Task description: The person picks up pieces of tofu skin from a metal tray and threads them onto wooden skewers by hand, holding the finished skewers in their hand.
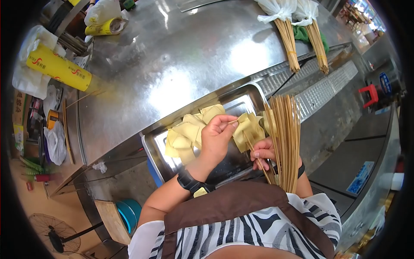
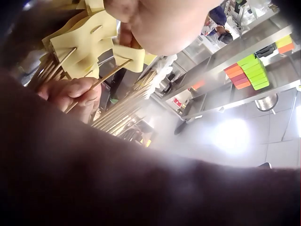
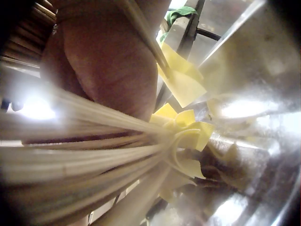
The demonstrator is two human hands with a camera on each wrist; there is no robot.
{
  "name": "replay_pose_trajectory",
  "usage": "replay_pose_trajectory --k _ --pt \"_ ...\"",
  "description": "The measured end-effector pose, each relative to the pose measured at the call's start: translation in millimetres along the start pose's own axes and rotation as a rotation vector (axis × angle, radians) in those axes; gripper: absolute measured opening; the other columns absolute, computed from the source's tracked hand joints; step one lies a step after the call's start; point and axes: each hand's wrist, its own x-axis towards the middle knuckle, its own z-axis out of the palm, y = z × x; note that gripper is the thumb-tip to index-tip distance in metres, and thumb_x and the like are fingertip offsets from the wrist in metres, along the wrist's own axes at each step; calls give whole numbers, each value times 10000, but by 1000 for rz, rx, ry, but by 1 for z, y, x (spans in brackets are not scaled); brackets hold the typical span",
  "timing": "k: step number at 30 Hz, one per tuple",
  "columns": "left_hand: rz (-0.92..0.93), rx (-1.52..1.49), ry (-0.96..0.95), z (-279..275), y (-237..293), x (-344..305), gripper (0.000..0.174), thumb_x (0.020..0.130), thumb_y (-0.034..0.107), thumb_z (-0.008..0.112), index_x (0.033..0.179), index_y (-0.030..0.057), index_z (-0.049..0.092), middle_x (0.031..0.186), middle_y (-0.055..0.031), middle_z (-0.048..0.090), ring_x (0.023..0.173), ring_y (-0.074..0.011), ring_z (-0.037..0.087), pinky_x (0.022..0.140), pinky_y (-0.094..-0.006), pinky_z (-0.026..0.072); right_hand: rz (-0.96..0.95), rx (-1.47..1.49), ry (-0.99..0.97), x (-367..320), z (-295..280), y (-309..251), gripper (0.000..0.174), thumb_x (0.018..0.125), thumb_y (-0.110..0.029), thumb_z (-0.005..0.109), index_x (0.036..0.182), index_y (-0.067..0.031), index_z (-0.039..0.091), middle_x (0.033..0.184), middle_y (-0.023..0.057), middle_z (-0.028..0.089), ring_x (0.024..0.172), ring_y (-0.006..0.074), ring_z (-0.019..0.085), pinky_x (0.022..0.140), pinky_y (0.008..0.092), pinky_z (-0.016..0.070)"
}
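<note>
Over the steel tray (image 1: 151,157), my left hand (image 1: 215,140) pinches a folded pale yellow tofu skin sheet (image 2: 128,57) between thumb and fingers. A bamboo skewer (image 2: 113,73) passes through that sheet. My right hand (image 1: 264,153) grips the skewer, along with others whose ends carry folded sheets (image 1: 249,129). In the right wrist view, yellow sheets (image 3: 186,89) sit on the skewer ends beside the fingers. A thick fan of bare skewers (image 1: 285,138) stands against the right hand, partly covering it. Loose tofu skin sheets (image 1: 185,134) lie piled in the tray's left half.
The steel counter (image 1: 129,82) stretches beyond the tray. Two bagged skewer bundles (image 1: 286,41) lie at its far right by a green cloth (image 1: 302,33). Yellow film rolls (image 1: 60,67) are on the left. A red stool (image 1: 369,96) stands at the right.
</note>
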Motion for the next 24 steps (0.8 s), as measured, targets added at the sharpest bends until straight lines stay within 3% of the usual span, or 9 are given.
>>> replay_pose_trajectory --k 5,7,10,18,21,23,24 --pt "-102 -153 -63 -1 4 -9 375 884 -9 599 1219 18 432 1003 -111 660 808 -75 601 657 -205 477 -28 -7 19 -2 3 -3 170 908 -144 603 828 4 614 579 1 530 526 85 543 651 252 514" --pt "-136 -169 -91 -1 2 -9 418 877 -30 594 1242 10 395 1062 -141 647 896 -127 628 750 -245 519 -35 3 5 -2 2 -3 168 909 -146 602 831 3 609 580 -1 527 522 85 538 652 252 514" --pt "-129 -87 -110 0 0 -13 437 885 -32 585 1259 -18 359 1050 -162 651 947 -147 625 819 -269 508 -57 20 -31 0 -1 0 164 912 -150 598 838 -3 601 581 -4 521 516 84 530 653 253 512" --pt "-157 -71 -205 4 -5 -21 402 878 -43 583 1245 -16 418 1098 -141 635 965 -168 632 826 -293 528 -94 64 -22 0 -3 4 133 913 -132 599 846 -18 592 580 -5 516 508 85 522 653 263 511" --pt "-202 -134 -234 2 -6 -20 351 906 12 570 1235 -13 449 1091 -124 638 949 -170 639 808 -300 541 -115 52 1 1 -4 4 112 886 -63 603 816 24 598 564 32 537 474 113 542 619 327 550" --pt "-237 -181 -238 -2 -9 -15 316 923 50 562 1221 -11 473 1083 -112 640 937 -171 644 793 -305 550 -85 -17 25 -1 -4 4 130 890 -134 624 835 -22 587 602 5 539 494 77 503 544 223 446" --pt "-284 -172 -202 -2 -13 -11 274 929 87 571 1180 0 507 1039 -100 651 878 -143 645 737 -281 549 -93 -18 22 -1 -3 2 130 890 -134 624 835 -22 587 602 5 539 494 77 503 544 223 446"
